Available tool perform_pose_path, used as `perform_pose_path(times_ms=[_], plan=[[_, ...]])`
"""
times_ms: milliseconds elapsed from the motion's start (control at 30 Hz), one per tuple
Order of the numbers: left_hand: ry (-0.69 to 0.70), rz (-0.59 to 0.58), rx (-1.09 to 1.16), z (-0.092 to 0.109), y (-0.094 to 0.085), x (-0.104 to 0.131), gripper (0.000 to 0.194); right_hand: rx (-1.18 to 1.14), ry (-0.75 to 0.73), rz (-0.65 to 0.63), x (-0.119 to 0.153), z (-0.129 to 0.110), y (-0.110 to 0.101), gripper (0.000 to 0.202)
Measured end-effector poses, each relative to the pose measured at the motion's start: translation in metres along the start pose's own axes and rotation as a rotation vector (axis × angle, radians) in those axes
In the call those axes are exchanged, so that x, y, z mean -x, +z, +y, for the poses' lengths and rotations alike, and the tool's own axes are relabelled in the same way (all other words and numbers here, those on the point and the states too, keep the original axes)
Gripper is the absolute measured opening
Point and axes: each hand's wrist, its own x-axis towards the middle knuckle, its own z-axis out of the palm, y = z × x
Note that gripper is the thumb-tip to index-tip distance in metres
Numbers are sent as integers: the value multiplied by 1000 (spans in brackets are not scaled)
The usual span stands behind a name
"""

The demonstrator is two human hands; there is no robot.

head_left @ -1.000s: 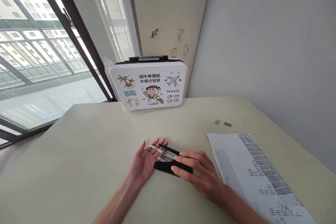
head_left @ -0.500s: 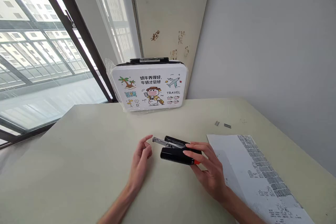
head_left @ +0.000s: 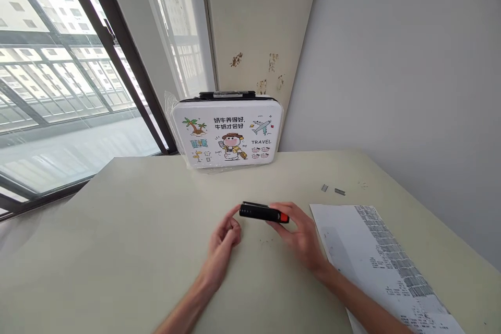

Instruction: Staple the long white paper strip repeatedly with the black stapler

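Note:
A black stapler [head_left: 258, 212] with a red-orange patch at its right end is held on its side above the table. My right hand [head_left: 301, 235] grips it near that end, thumb below and fingers over the top. From this angle it looks closed, its metal staple track hidden. My left hand [head_left: 225, 242] is beside the stapler's left end; its index finger reaches out and seems to touch that tip, while the other fingers curl loosely and hold nothing. Tiny dark specks [head_left: 266, 241] lie on the table below the stapler.
Two small staple strips [head_left: 340, 191] lie on the table [head_left: 129, 250] behind a printed paper sheet [head_left: 348, 250] at the right. A white cartoon-printed case [head_left: 229, 133] in clear plastic stands at the back. A window [head_left: 50, 78] is at the left.
My right hand has turned and lifted the stapler, bringing its spread parts together. My left hand has moved right and up, its index finger now at the stapler's end.

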Motion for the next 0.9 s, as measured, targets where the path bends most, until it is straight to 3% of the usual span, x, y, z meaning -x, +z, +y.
perform_pose_path(times_ms=[67,200,367,500,700,800,900], plan=[[-70,88,279,-1,-3,-5,34,-4,55,-31,-18,7,13,24],[-233,82,593,5,-9,-11,18,-6,97,-67,-52,26,46,24],[-325,46,777,7,-15,-14,27,11,78,-109,-69,35,68,25],[-331,-24,791,2,-16,-16,36,49,10,-77,-57,14,57,33],[-373,-289,754,-4,-10,-11,48,270,-362,-408,-25,-19,34,54],[-385,-385,704,-3,-6,-7,52,306,-400,-405,-17,-23,31,39],[-391,-397,674,-2,-3,-6,54,288,-384,-343,-14,-18,19,28]])
